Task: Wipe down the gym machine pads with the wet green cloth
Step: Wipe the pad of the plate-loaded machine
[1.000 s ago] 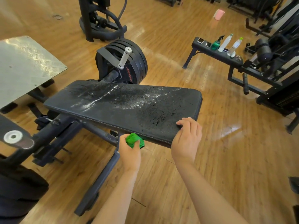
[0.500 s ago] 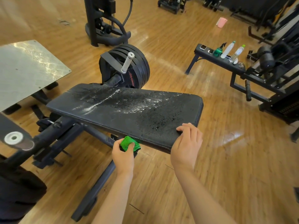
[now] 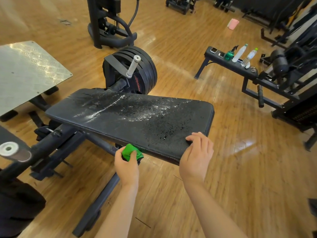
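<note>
Bare left hand, bare right hand; both forearms bare too

We are looking at a long black machine pad lying nearly flat, its top glistening with wet streaks and droplets. We are bunching a bright green cloth in our left hand, right at the pad's near long edge.

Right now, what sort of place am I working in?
A gym, almost certainly: the padded bench sits beside a stack of black weight plates, and a second bench and an exercise machine stand on the wooden floor.
</note>
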`<state>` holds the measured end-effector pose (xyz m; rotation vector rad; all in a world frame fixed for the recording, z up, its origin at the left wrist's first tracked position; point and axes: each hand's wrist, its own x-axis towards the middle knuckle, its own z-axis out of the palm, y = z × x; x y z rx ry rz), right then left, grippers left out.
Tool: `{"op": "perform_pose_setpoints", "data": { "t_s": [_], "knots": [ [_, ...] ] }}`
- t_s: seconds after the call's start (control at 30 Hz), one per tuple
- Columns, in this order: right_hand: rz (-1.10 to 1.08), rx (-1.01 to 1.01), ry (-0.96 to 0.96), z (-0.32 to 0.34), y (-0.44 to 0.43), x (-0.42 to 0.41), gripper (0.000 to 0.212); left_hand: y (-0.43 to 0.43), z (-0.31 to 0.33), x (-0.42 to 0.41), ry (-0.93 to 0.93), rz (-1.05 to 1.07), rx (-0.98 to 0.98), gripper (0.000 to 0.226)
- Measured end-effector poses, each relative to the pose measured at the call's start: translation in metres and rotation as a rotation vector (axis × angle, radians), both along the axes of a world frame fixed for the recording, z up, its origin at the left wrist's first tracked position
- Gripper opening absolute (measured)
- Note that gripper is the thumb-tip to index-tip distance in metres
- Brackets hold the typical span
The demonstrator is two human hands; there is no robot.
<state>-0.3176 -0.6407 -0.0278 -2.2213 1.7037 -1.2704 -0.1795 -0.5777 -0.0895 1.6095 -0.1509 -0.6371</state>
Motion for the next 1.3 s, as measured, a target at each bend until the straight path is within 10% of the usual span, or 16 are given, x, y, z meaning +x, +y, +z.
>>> {"op": "perform_pose_setpoints", "data": {
  "t_s": [1.3],
  "knots": [
    [-0.047, 0.008, 0.035, 0.003, 0.001, 0.004, 0.035, -0.003, -0.005, 0.044, 0.026, -0.087, 0.071, 0.02]
  ]
}}
